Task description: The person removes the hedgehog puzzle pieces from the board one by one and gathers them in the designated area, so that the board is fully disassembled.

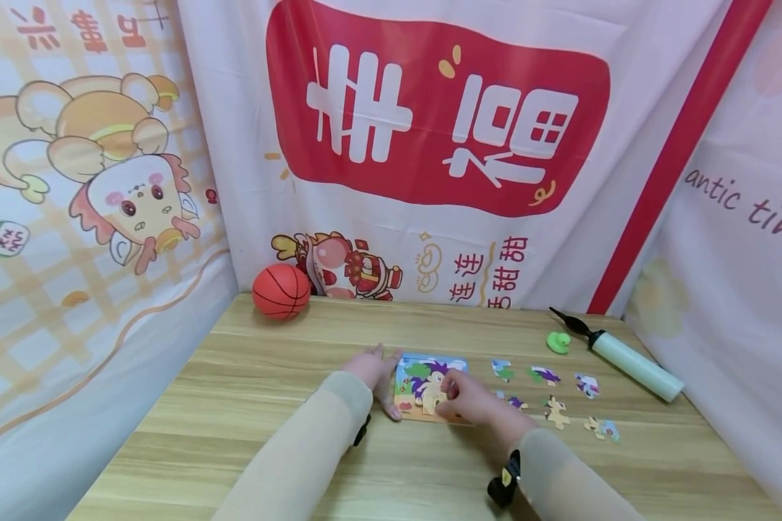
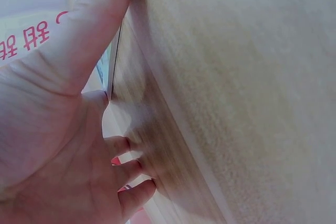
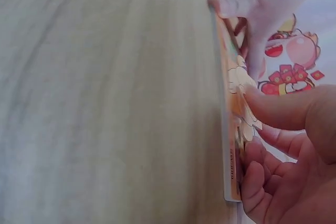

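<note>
A jigsaw puzzle board (image 1: 412,414) with a cartoon picture lies on the table in the head view, between my hands. My left hand (image 1: 373,370) is at its left side, thumb by the near corner and fingers spread toward the far one. In the left wrist view those fingers (image 2: 128,195) are extended against the tabletop. Over the board's right part, my right hand (image 1: 471,396) pinches a tan puzzle piece (image 3: 253,120) between thumb and fingers. That piece sits tilted over the board in the right wrist view, its far edge partly behind the fingers.
Several loose puzzle pieces (image 1: 557,412) are spread on the table (image 1: 300,449) to the right of the board. Behind them are a green toy duck (image 1: 558,343) and a hand pump (image 1: 635,365). A red ball (image 1: 282,291) stands at the back left, near the printed curtain (image 1: 365,217).
</note>
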